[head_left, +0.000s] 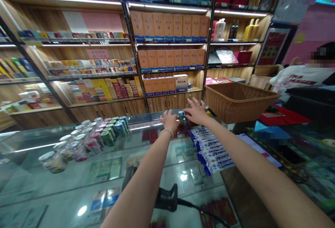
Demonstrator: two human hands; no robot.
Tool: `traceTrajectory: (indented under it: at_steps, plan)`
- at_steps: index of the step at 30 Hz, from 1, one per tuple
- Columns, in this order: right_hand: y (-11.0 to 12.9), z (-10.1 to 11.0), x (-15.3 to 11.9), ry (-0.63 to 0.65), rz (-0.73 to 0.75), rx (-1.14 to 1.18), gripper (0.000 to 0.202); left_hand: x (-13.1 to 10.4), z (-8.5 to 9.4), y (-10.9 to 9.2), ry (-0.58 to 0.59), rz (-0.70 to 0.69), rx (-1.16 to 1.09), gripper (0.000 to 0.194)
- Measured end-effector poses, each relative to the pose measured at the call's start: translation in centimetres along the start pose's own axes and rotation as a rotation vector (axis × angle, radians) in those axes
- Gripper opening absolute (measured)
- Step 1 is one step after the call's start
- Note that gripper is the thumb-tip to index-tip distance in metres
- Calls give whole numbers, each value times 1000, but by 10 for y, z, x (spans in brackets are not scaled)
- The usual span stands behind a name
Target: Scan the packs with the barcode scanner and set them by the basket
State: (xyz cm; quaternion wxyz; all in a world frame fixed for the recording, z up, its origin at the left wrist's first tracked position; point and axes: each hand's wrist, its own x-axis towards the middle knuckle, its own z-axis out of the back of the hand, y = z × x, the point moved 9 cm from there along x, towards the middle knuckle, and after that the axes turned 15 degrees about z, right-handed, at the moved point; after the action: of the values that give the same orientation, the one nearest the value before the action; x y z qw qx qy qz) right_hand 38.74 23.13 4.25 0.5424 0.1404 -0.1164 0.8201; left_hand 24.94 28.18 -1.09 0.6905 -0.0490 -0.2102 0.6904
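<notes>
Both my arms stretch forward over the glass counter (pixel 157 151). At its far edge, a small blue-green container (pixel 181 115) stands between my two hands. My left hand (pixel 169 120), with a bracelet at the wrist, is just left of it with the fingers apart. On the other side, my right hand (pixel 196 111) has spread fingers, its thumb side close to the container. Whether either hand touches it I cannot tell. Blue-and-white long packets (pixel 213 151) lie in a row below my right forearm. A black handheld scanner (pixel 167 197) with a cable lies partly hidden under my left forearm.
Rows of clear jars (pixel 78 144) and small cans (pixel 107 137) stand on the left. A wicker basket (pixel 235 104) is at the right, near a tablet-like screen (pixel 259 147). A person (pixel 300 78) in a white shirt is beyond. Stocked shelves (pixel 167 43) line the back.
</notes>
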Motion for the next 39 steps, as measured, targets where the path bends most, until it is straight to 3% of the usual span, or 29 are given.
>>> traceTrajectory:
  at_steps: [14, 32, 36, 39]
  plan:
    - [7, -4, 13, 41, -6, -17, 41, 19, -10, 6, -19, 10, -3, 24]
    - [6, -7, 12, 25, -14, -26, 42, 23, -13, 7, 62, 31, 47, 34]
    - [7, -8, 12, 54, -15, -31, 46, 20, -14, 9, 87, 32, 87, 40]
    - [7, -7, 10, 63, -21, -33, 55, 17, -11, 12, 102, 44, 122, 57]
